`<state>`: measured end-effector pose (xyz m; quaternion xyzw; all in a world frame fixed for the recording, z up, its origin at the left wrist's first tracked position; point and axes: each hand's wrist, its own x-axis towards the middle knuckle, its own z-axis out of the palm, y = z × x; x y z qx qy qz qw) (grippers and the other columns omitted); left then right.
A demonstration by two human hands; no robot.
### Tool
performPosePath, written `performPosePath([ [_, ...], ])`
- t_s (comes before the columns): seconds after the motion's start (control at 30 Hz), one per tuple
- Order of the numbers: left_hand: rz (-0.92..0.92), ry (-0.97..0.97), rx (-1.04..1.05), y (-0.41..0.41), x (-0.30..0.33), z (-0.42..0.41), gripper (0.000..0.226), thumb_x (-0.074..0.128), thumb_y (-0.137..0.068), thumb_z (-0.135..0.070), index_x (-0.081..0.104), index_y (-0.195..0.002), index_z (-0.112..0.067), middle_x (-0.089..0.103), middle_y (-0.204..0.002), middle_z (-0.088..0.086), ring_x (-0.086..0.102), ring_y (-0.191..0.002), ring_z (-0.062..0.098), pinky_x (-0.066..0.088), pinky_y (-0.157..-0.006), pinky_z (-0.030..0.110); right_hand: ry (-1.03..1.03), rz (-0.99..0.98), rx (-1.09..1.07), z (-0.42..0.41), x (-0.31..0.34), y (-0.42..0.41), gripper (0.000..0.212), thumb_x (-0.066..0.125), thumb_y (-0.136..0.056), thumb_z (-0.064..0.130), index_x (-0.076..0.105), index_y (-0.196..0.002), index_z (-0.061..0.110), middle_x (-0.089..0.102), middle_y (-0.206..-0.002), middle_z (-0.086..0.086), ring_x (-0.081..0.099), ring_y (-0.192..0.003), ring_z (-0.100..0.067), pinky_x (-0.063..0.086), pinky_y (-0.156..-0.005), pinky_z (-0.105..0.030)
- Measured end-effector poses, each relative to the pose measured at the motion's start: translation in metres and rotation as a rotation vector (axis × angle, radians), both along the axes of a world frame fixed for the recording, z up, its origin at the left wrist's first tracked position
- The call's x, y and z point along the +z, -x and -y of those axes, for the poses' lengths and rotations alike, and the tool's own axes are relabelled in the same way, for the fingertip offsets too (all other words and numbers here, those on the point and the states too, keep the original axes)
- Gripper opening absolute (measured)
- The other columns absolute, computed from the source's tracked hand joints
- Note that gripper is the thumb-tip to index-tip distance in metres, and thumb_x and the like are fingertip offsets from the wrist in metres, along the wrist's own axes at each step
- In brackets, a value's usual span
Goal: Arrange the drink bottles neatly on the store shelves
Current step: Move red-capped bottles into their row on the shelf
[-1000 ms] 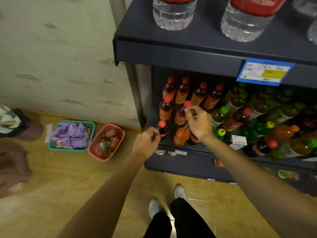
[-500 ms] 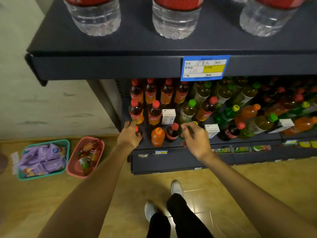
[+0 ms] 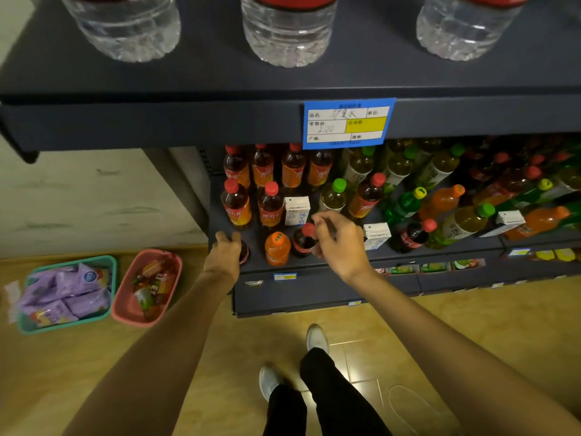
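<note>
Lower shelf, near left edge: left hand gripped a dark bottle, mostly hidden. Right hand, fingers loosely curled, touched a red-capped cola bottle beside an orange bottle.

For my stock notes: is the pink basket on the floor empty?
No, the pink basket holds several colourful packets.

Dark shelf carries upright drink bottles and cartons.
</note>
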<state>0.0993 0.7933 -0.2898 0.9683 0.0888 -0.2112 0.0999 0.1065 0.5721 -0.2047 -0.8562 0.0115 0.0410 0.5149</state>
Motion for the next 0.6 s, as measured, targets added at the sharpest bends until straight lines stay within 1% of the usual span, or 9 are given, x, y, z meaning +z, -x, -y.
performPosePath([
  [0.07,0.000,0.007,0.014,0.009,0.004,-0.001,0.051,0.056,-0.088,-0.003,0.032,-0.133,-0.005,0.033,-0.129,0.023,0.055,-0.109,0.040,0.046,-0.091,0.040,-0.011,-0.002,0.000,0.002,0.000,0.004,0.015,0.050,-0.098,0.016,0.062,-0.106,0.011,0.064,-0.073,-0.006,0.060,-0.047,-0.006,0.056,-0.049,-0.029],
  [0.13,0.032,0.046,0.056,0.020,0.008,-0.004,0.042,0.051,-0.093,-0.015,0.033,-0.129,-0.003,0.037,-0.127,0.022,0.055,-0.108,0.040,0.048,-0.088,0.040,-0.029,-0.015,0.001,0.004,0.001,0.008,0.014,0.050,-0.098,0.017,0.062,-0.104,0.013,0.063,-0.074,-0.004,0.059,-0.047,-0.004,0.054,-0.048,-0.024],
  [0.2,0.089,0.067,0.080,0.032,0.015,-0.008,0.036,0.046,-0.096,-0.026,0.035,-0.123,-0.004,0.045,-0.123,0.021,0.057,-0.105,0.038,0.048,-0.082,0.041,-0.044,-0.026,0.000,0.007,0.003,0.012,0.013,0.049,-0.098,0.017,0.061,-0.102,0.016,0.062,-0.074,-0.004,0.059,-0.048,-0.005,0.053,-0.047,-0.022],
  [0.3,0.124,-0.048,0.014,0.050,0.028,-0.009,0.034,0.036,-0.098,-0.037,0.036,-0.118,-0.009,0.060,-0.111,0.015,0.061,-0.098,0.033,0.046,-0.073,0.039,-0.052,-0.034,-0.023,0.012,0.006,0.019,0.014,0.048,-0.099,0.016,0.062,-0.104,0.014,0.062,-0.072,-0.003,0.060,-0.047,-0.009,0.053,-0.046,-0.024],
  [0.4,0.161,-0.097,-0.067,0.065,0.041,-0.002,0.033,0.032,-0.098,-0.041,0.038,-0.117,-0.014,0.065,-0.104,0.010,0.064,-0.094,0.030,0.045,-0.070,0.035,-0.071,-0.034,-0.061,0.021,0.010,0.028,0.015,0.048,-0.099,0.015,0.061,-0.106,0.012,0.061,-0.071,-0.004,0.060,-0.049,-0.014,0.053,-0.046,-0.026],
  [0.47,0.190,-0.098,-0.106,0.072,0.050,0.011,0.033,0.033,-0.098,-0.041,0.041,-0.116,-0.015,0.067,-0.102,0.010,0.064,-0.093,0.030,0.045,-0.071,0.035,-0.077,-0.040,-0.087,0.030,0.011,0.035,0.015,0.048,-0.099,0.015,0.061,-0.106,0.010,0.061,-0.072,-0.006,0.060,-0.049,-0.016,0.053,-0.047,-0.027],
  [0.6,0.268,0.002,-0.175,0.078,0.064,0.045,0.031,0.037,-0.096,-0.040,0.048,-0.110,-0.014,0.067,-0.097,0.011,0.064,-0.091,0.031,0.041,-0.068,0.033,-0.049,-0.039,-0.161,0.058,0.014,0.046,0.016,0.048,-0.099,0.019,0.062,-0.102,0.012,0.063,-0.070,-0.005,0.057,-0.042,-0.011,0.051,-0.044,-0.028],
])
